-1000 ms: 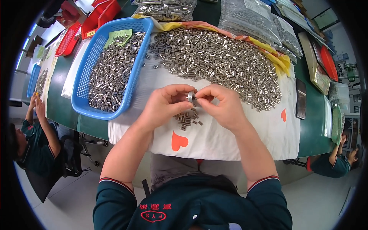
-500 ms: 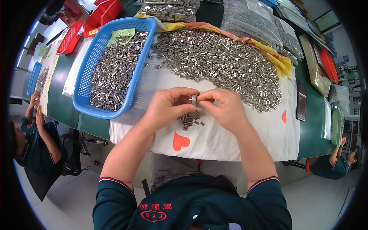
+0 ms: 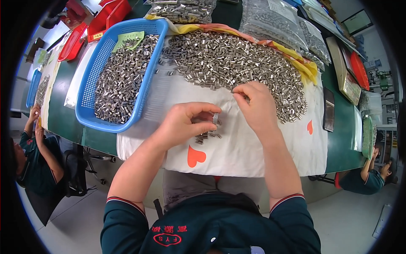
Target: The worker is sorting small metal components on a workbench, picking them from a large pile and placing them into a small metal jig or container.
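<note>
My left hand is closed, holding a small metal ring upright between thumb and fingertips above the white cloth. Beside and below it lies a small heap of short metal cylinders, partly hidden by the fingers. My right hand is at the near edge of a wide pile of similar metal cylinders. Its thumb and forefinger are pinched together; whatever they may hold is too small to make out.
A blue perforated basket of cylinders stands left of the pile. A yellow and orange cloth strip borders the pile's far side, with bags of metal parts behind. A dark phone lies right. Co-workers sit at both sides.
My right hand has left the ring and moved up and right to the edge of the pile. My left hand still holds the ring in nearly the same place.
</note>
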`<action>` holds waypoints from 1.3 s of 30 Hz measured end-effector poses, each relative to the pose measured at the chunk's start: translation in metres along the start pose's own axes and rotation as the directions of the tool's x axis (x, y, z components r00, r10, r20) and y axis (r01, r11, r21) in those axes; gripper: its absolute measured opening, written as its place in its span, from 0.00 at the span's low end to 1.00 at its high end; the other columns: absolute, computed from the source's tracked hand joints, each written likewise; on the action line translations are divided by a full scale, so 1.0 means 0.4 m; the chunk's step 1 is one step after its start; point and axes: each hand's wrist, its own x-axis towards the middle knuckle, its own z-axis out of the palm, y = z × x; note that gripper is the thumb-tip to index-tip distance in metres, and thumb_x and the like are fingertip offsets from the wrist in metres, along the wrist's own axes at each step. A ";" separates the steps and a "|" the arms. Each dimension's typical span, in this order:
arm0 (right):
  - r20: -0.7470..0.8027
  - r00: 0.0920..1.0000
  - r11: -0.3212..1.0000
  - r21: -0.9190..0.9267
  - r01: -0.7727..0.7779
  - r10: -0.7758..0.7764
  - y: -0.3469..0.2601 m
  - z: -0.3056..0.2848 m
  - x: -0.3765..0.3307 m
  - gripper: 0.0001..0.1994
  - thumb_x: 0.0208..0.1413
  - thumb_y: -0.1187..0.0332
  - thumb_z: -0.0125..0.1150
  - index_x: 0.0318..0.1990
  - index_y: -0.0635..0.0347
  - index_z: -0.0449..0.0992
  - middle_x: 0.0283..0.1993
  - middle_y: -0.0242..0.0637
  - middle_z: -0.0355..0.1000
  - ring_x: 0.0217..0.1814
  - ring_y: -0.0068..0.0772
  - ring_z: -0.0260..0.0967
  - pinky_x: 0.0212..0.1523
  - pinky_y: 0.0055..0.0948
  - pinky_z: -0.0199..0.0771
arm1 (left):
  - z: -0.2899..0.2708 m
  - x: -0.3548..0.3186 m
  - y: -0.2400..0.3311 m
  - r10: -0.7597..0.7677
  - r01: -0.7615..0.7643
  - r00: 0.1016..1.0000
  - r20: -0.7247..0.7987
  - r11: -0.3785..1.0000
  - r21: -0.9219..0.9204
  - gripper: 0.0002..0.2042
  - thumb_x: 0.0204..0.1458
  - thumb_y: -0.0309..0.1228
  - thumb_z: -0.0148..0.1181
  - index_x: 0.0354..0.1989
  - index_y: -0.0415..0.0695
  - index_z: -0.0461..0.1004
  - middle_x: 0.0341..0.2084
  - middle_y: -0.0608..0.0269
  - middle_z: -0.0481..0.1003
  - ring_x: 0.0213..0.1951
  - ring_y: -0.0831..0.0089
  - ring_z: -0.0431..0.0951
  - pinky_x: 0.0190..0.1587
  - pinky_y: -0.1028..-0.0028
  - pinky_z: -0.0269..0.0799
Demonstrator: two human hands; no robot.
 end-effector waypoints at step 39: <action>0.321 0.943 0.826 0.506 -0.248 0.086 -0.084 -0.014 -0.019 0.05 0.45 0.75 0.58 0.32 0.62 0.76 0.30 0.34 0.73 0.30 0.26 0.69 0.32 0.25 0.69 | -0.021 0.010 -0.014 0.015 -0.034 0.997 -0.077 0.967 -0.252 0.17 0.46 0.20 0.60 0.47 0.37 0.70 0.31 0.68 0.73 0.34 0.83 0.73 0.37 0.83 0.71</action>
